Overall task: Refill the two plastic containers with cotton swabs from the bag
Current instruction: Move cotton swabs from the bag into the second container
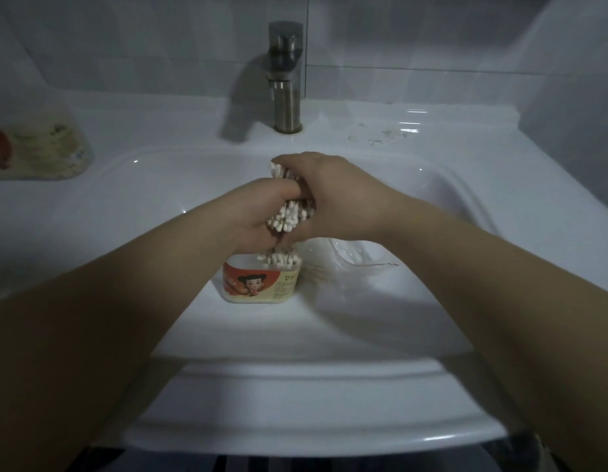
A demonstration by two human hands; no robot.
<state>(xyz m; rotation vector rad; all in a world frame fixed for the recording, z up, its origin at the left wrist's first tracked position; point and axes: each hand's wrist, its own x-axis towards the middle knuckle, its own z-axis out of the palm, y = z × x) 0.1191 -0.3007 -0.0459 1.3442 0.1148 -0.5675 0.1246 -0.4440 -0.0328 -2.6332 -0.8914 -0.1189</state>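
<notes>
Swabs (288, 218) clutched between left hand (258, 212) and right hand (335, 195), seemingly just above container (260, 284).

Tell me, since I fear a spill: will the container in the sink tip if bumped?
Probably tips easily: the container stands upright on the glossy, curved sink, so it may also slide. Swabs poking above its rim likely make it top-heavy.
</notes>
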